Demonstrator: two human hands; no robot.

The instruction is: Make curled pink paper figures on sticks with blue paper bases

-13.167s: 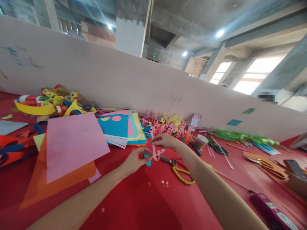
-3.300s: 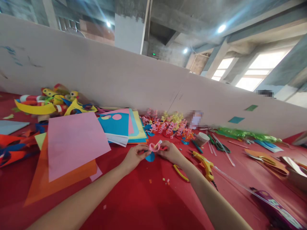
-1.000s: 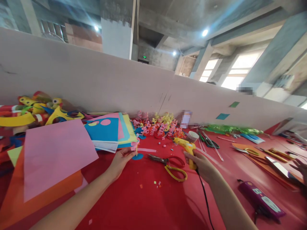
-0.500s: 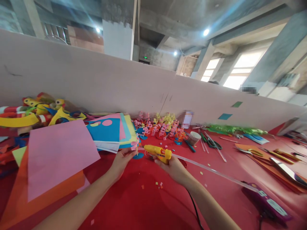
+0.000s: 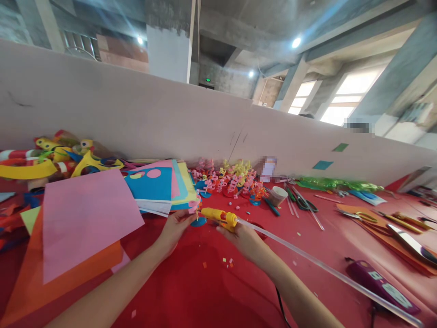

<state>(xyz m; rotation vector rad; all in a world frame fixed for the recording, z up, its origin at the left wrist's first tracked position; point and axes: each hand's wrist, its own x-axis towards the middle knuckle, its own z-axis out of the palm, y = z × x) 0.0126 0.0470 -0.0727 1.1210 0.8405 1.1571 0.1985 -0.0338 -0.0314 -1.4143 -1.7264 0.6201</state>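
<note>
My right hand (image 5: 241, 237) is wrapped round a yellow hot glue gun (image 5: 218, 216), whose nozzle points left. A long clear glue stick (image 5: 317, 262) runs out of its back toward the lower right. With its fingers pinched, my left hand (image 5: 177, 230) holds a small pink paper piece (image 5: 194, 206) on a thin upright stem, above a round blue base (image 5: 199, 222). The nozzle is right beside the stem; whether they touch I cannot tell. Behind my hands stand several similar curled paper pieces (image 5: 232, 184) in pink, yellow and orange.
Pink paper (image 5: 92, 218) and blue sheets (image 5: 150, 184) lie at left, near yellow paper crafts (image 5: 87, 165). Right of the gun are a white cup (image 5: 278, 195), scissors (image 5: 302, 202), orange paper with yellow-handled scissors (image 5: 365, 217), and a purple device (image 5: 382, 284). A pale partition (image 5: 153, 114) stands behind.
The glue gun has moved slightly left, its nozzle closer to the stem. Its glue stick has swung lower at the far end. My left hand keeps hold of the pink piece.
</note>
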